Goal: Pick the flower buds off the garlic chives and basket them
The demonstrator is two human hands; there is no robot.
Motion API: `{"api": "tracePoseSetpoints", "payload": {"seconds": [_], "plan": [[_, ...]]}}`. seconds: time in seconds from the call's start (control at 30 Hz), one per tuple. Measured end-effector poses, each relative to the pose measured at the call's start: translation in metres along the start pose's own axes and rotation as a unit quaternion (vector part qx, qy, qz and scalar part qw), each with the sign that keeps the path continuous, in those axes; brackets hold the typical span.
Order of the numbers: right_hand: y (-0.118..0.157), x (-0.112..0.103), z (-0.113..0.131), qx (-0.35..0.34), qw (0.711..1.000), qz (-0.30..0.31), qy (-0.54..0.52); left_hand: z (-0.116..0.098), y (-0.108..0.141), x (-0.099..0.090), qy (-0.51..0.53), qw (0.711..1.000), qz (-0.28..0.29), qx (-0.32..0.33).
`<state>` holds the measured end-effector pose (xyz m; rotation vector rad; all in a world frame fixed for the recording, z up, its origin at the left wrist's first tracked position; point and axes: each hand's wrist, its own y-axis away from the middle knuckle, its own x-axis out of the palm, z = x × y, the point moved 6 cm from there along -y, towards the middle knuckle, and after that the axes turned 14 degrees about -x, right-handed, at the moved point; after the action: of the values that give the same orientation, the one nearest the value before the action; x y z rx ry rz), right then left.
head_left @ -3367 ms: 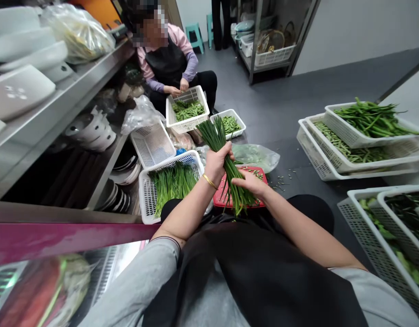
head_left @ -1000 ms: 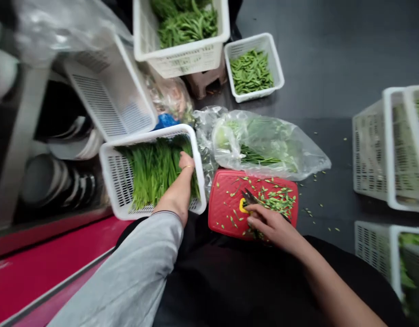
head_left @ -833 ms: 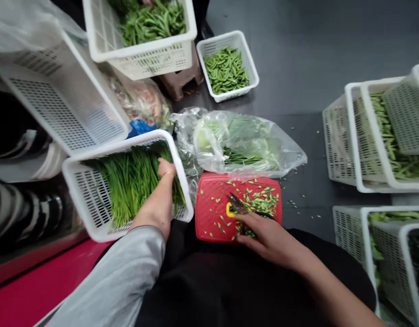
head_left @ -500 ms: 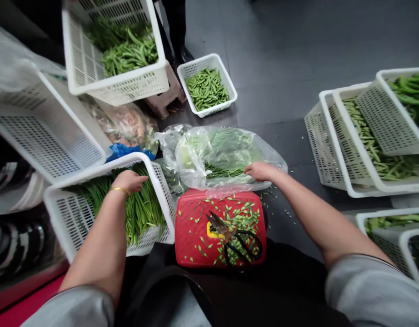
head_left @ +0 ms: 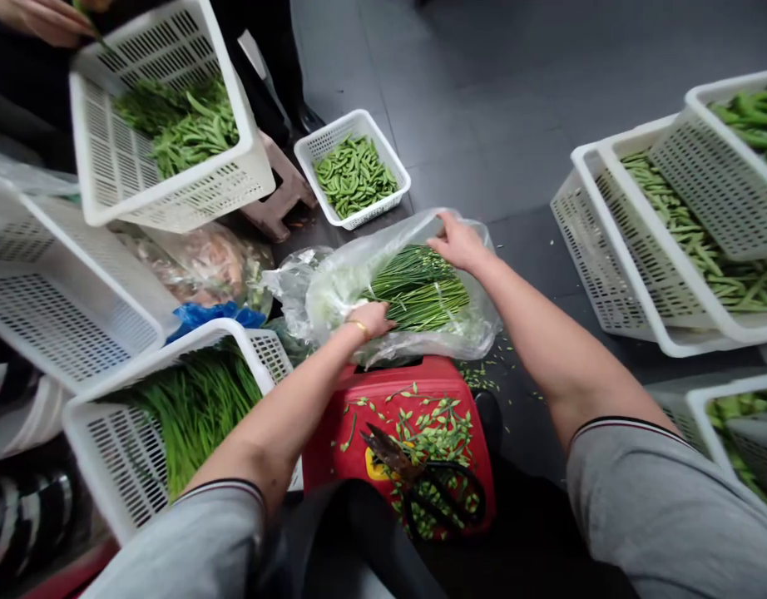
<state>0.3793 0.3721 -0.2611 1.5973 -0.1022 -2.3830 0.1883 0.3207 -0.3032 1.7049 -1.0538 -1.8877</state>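
A clear plastic bag (head_left: 334,287) lies on the floor with a bundle of green chive stalks (head_left: 421,287) inside. My right hand (head_left: 459,243) pinches the bag's far edge and lifts it open. My left hand (head_left: 372,319) reaches into the bag mouth and rests on the near ends of the stalks. Just below sits a red tray (head_left: 352,424) scattered with green cut tips, and black scissors (head_left: 430,487) lie on it untouched. A white basket of trimmed chives (head_left: 90,433) stands to the left of the tray.
Another person's hands (head_left: 43,18) work over a white basket of pea pods (head_left: 165,195) at top left. A small basket of pods (head_left: 321,141) sits beyond the bag. An empty white basket (head_left: 52,308) leans at the left. Stacked baskets of green beans (head_left: 614,258) stand on the right.
My left hand left the chive basket and moved right into the bag. My right hand, which put down the scissors, shifted up and lifted the bag's edge, exposing the stalks.
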Motion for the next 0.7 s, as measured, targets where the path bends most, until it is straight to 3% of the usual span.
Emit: {"api": "tracePoseSetpoints", "payload": {"seconds": [0.1, 0.17, 0.27, 0.33, 0.47, 0.57, 0.7], "plan": [[0.016, 0.037, 0.002, -0.016, 0.992, 0.110, 0.064, 0.046, 0.000, -0.013, -0.064, 0.998, -0.010, -0.027], [0.026, 0.076, 0.015, -0.068, 0.980, 0.178, 0.053, 0.057, 0.008, -0.015, -0.110, 0.994, 0.005, -0.017], [0.034, 0.124, 0.031, -0.115, 0.972, 0.199, 0.047, 0.037, 0.027, -0.002, -0.143, 0.988, 0.023, 0.056], [0.036, 0.143, 0.033, -0.131, 0.972, 0.187, 0.055, 0.015, 0.043, 0.012, -0.138, 0.983, 0.032, 0.118], [0.051, 0.159, 0.024, -0.157, 0.969, 0.186, 0.043, -0.005, 0.064, 0.028, -0.127, 0.971, 0.056, 0.196], [0.079, 0.162, 0.006, -0.138, 0.966, 0.217, 0.020, -0.001, 0.051, 0.026, -0.132, 0.971, 0.067, 0.189], [0.124, 0.162, -0.012, -0.097, 0.969, 0.225, -0.033, -0.003, -0.001, 0.006, -0.107, 0.990, -0.065, 0.066]]}}
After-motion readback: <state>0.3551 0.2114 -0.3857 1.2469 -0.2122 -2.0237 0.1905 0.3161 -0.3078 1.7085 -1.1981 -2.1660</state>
